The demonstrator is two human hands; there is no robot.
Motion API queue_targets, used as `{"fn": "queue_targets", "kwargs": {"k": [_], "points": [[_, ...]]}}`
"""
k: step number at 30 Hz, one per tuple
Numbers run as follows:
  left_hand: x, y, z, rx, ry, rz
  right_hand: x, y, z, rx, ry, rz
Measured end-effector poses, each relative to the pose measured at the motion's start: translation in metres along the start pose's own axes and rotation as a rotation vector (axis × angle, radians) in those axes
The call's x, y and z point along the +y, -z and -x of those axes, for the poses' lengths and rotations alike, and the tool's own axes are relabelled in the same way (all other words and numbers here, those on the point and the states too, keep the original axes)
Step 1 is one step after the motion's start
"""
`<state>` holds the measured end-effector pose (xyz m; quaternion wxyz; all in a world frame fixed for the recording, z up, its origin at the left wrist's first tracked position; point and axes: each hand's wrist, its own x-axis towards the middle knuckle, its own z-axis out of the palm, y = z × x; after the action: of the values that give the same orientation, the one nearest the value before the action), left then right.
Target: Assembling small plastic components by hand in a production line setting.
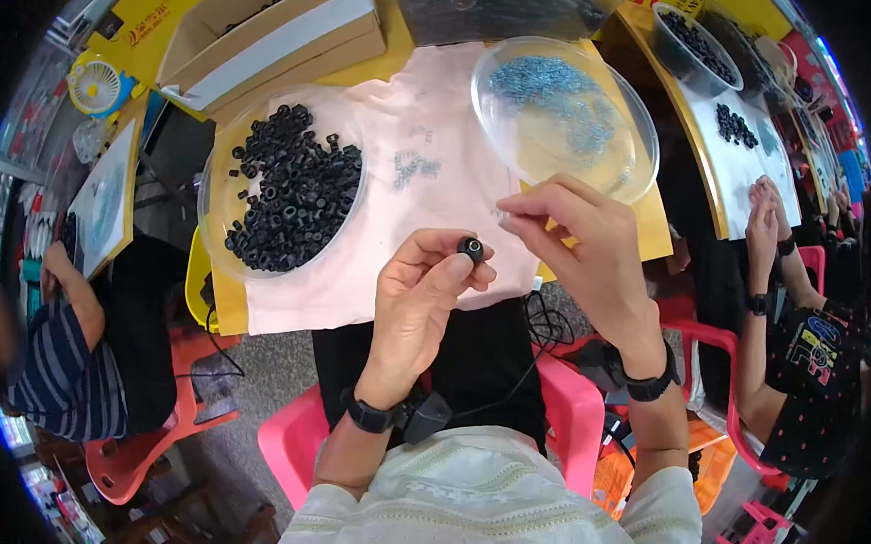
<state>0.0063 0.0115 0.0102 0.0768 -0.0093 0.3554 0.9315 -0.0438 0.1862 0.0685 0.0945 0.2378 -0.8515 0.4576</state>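
Observation:
My left hand (pixel 409 297) pinches a small round black knob (pixel 470 249) between thumb and fingers. Its upper end faces up and shows a brass-coloured ring around a hole. Just to the right, my right hand (pixel 590 251) has thumb and forefinger brought together; a tiny thing may be at the tips, too small to name. Beyond the left hand, a clear round tub (pixel 208 199) holds many similar black pieces (pixel 291 196). Past the right hand stands another clear tub (pixel 523 151) with tiny bluish-silver metal pieces (pixel 544 84). A pale pink cloth (pixel 447 96) lies under both.
A few tiny metal bits (pixel 413 166) lie on the cloth. At the back stand a cardboard box (pixel 280 50) and a clear bin (pixel 502 7) of dark pieces. People work at side tables left and right. A black cable (pixel 552 325) hangs at the table's front edge.

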Motion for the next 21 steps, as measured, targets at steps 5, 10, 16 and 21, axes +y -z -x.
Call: {"fn": "queue_targets", "kwargs": {"k": [5, 10, 16, 21], "points": [[0.000, 0.019, 0.007, 0.019, -0.007, 0.034, 0.024, -0.042, -0.024, -0.135, -0.007, 0.142], [0.008, 0.040, 0.011, 0.050, -0.060, 0.045, 0.036, -0.074, -0.047, -0.190, 0.018, 0.217], [0.008, 0.054, 0.010, 0.024, -0.049, 0.071, -0.006, -0.069, -0.087, -0.226, 0.072, 0.223], [0.009, 0.054, 0.009, 0.010, 0.000, 0.046, -0.007, -0.111, -0.131, -0.198, 0.351, 0.274]]}}
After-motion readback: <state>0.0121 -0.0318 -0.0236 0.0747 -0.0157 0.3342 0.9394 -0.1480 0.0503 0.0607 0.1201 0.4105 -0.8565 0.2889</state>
